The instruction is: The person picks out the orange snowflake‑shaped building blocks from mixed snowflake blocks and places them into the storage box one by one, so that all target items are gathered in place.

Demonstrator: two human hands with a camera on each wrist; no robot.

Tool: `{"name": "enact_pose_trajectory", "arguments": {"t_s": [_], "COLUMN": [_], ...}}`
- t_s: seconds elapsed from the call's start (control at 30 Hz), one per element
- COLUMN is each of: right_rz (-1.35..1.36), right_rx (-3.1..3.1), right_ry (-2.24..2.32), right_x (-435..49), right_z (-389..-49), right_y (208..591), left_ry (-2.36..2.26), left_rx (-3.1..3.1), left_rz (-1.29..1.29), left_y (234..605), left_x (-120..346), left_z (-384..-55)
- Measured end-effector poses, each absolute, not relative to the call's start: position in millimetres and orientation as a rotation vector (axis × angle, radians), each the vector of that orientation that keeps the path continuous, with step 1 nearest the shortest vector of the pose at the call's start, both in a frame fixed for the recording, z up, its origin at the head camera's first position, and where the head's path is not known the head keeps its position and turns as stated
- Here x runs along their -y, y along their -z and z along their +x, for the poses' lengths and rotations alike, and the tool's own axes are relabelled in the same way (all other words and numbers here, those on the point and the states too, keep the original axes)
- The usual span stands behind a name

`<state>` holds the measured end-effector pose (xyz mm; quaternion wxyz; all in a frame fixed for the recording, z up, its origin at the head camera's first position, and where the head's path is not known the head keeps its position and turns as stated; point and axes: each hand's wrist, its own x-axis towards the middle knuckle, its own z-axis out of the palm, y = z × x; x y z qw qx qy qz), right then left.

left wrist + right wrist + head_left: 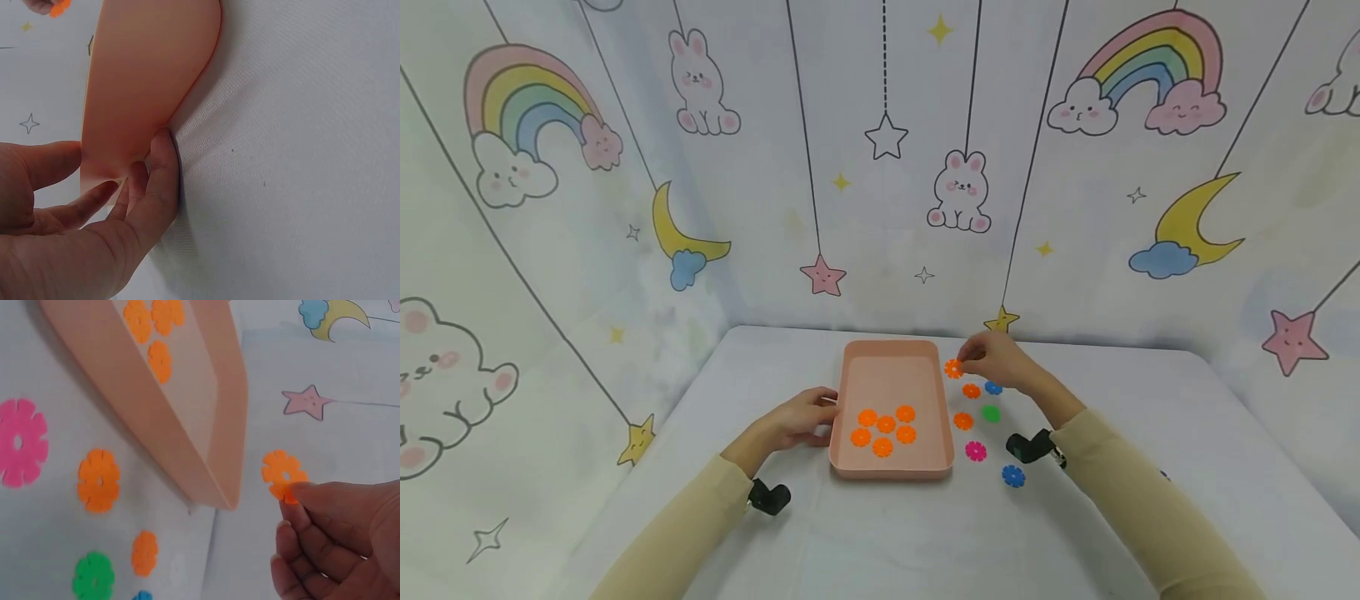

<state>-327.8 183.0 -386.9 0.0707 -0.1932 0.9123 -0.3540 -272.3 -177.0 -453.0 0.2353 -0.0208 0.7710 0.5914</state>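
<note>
My right hand (998, 360) pinches an orange notched plastic disc (282, 474) between thumb and finger, just off the tray's far right corner. On the left, my left hand (801, 417) holds the side of the pink tray (891, 479). The left wrist view shows its thumb (59, 161) at the rim and a finger (164, 162) by the bottom edge. Several orange discs (886, 424) lie flat inside the tray's near half. Two orange discs, one of them the nearer disc (963, 421), lie on the table right of the tray.
Also right of the tray lie a green disc (991, 413), a pink disc (976, 451), a blue disc (1013, 476) and a farther blue disc (993, 387). A white cloth covers the table (820, 542). A printed curtain (880, 217) stands behind it.
</note>
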Motion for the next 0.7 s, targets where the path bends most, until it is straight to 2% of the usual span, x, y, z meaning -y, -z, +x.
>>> {"name": "enact_pose_trajectory", "arguments": {"t_s": [0.53,0.7], "right_rz": [-0.662,-0.698], "right_rx": [-2.578,-2.63], "right_ry": [1.084,0.963], "right_x": [-106,-86], "right_z": [-341,-346], "right_y": [399,411], "left_ry": [-1.642,-1.653], "left_rx": [-2.103,-2.094], "left_rz": [-0.05,-0.052], "left_y": [454,454], "left_x": [178,177], "left_z": [-272,-272]}}
